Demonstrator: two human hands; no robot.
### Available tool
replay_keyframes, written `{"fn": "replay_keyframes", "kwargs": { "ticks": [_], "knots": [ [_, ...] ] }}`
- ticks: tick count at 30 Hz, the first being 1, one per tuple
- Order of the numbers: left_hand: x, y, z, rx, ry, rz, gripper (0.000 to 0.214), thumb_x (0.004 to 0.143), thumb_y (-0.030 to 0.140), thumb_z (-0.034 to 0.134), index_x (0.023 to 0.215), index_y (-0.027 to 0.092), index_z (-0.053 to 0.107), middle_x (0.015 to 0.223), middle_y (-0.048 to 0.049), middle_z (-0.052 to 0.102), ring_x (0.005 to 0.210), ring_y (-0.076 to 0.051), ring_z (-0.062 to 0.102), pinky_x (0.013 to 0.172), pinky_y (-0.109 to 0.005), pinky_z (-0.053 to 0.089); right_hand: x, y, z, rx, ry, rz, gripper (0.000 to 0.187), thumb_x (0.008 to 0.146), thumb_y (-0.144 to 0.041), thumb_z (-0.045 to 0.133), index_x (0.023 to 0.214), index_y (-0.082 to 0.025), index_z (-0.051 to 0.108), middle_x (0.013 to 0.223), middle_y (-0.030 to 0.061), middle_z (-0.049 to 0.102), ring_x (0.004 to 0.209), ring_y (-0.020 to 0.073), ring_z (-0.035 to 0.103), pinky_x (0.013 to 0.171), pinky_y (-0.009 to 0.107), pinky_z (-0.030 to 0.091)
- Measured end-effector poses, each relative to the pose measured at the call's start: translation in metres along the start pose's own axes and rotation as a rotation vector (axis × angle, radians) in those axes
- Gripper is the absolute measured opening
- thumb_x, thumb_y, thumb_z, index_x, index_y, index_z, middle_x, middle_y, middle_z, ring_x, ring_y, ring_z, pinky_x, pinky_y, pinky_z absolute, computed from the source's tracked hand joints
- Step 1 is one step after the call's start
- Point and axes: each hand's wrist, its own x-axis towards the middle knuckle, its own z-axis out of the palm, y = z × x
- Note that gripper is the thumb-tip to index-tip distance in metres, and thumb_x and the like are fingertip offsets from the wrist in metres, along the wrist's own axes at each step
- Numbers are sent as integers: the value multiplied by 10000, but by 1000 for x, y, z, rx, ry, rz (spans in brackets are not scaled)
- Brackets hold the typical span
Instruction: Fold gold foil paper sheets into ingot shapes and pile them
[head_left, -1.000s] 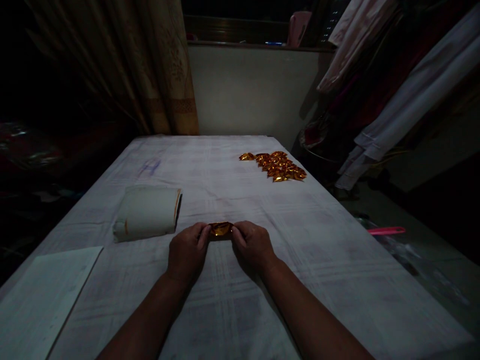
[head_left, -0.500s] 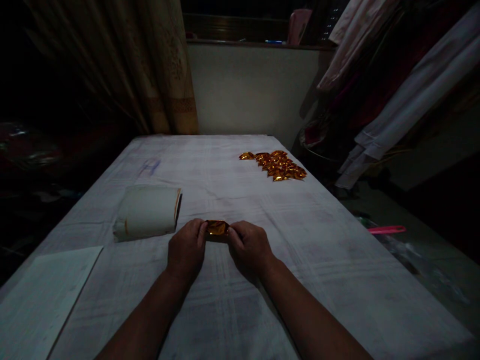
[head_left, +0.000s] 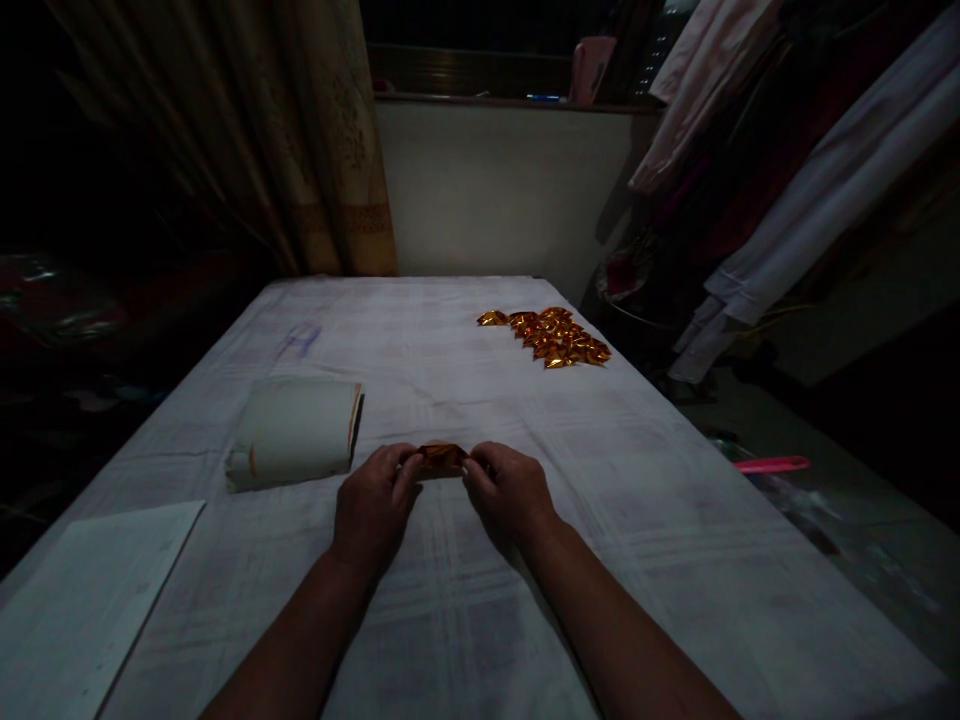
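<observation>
A foil piece (head_left: 442,458) is held level at the middle of the cloth (head_left: 420,380), its left end pinched between thumb and fingers by the left hand (head_left: 377,500), its right end likewise by the right hand (head_left: 511,490); whether the cloth is touched by it cannot be told. To the left of the hands a folded bundle (head_left: 300,430) is laid, with a sheet (head_left: 97,590) placed nearer. Farther off, at the right edge, foil pieces are heaped in a pile (head_left: 562,338). Clothes (head_left: 817,200) are hung beyond that edge.
</observation>
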Motion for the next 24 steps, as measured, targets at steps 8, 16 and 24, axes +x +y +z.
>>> {"fn": "replay_keyframes", "kwargs": {
  "ticks": [8,16,24],
  "knots": [
    [0,-3,1,-25,-52,-65,309,903,426,585,1118,233,695,995,-47,770,733,-184,713,743,-294,543,3,11,6,55,91,23,186,896,-212,567,907,-254,749,889,30,783,800,194,716,736,270,480],
    [11,-14,-6,-160,25,-187,388,889,531,515,997,220,721,830,-40,767,642,-191,710,623,-287,540,37,24,-8,-72,208,86,148,889,-237,613,885,-253,760,901,27,747,832,191,673,737,277,458],
    [16,-28,-8,-243,81,-288,491,889,606,440,897,210,730,702,-38,747,633,-218,721,583,-294,543,149,57,-33,-370,336,249,154,897,-252,649,906,-246,804,1120,89,672,1087,264,551,913,400,384]
  ]
}}
